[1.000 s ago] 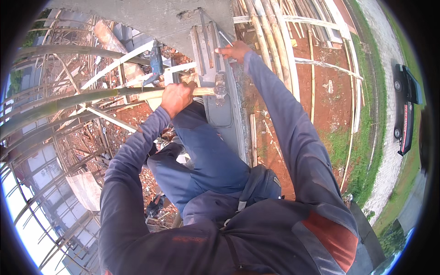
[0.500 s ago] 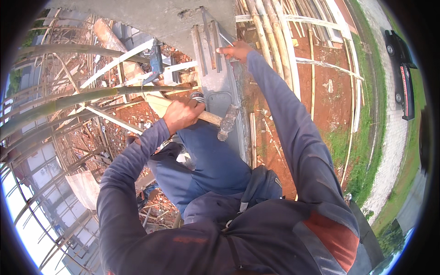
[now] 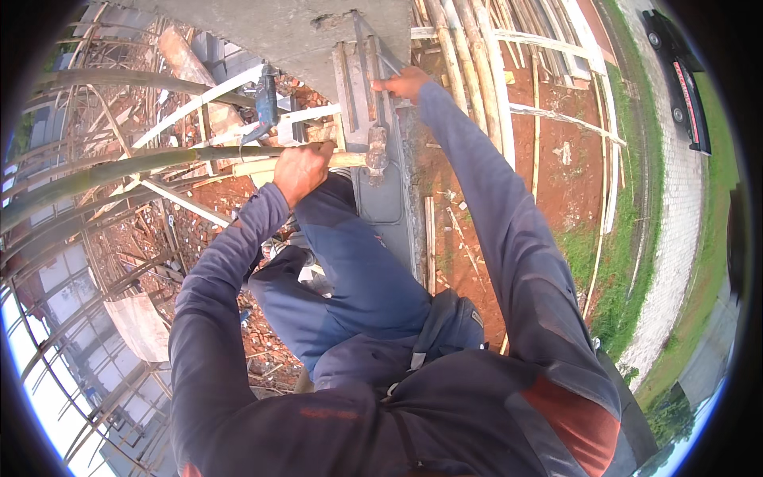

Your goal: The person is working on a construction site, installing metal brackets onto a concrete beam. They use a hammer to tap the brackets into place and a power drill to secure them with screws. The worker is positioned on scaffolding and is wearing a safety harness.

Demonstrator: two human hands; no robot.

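Note:
My left hand (image 3: 304, 168) is closed round the light wooden handle of a hammer (image 3: 377, 153). The hammer's worn, grey head is over the lower ends of several narrow metal strips (image 3: 346, 87), which lie on a grey concrete ledge (image 3: 381, 230). Beyond them, my right hand (image 3: 405, 83) has its fingers closed at a thin metal strip (image 3: 385, 57) that slants up toward the concrete wall. Its fingertips reach the nearby metal pieces, and its palm is turned out of sight.
A blue power drill (image 3: 267, 99) hangs by a pale beam on the left. Bamboo scaffolding poles (image 3: 103, 181) cross there above rubble. Concrete (image 3: 262, 28) lies ahead. On the right, long poles (image 3: 469, 63) extend over red soil far below; a black vehicle (image 3: 683, 87) stands beyond.
My left hand has raised the hammer forward, bringing its head from the ledge near my knee to the ends of the metal strips. My right hand has shifted slightly left.

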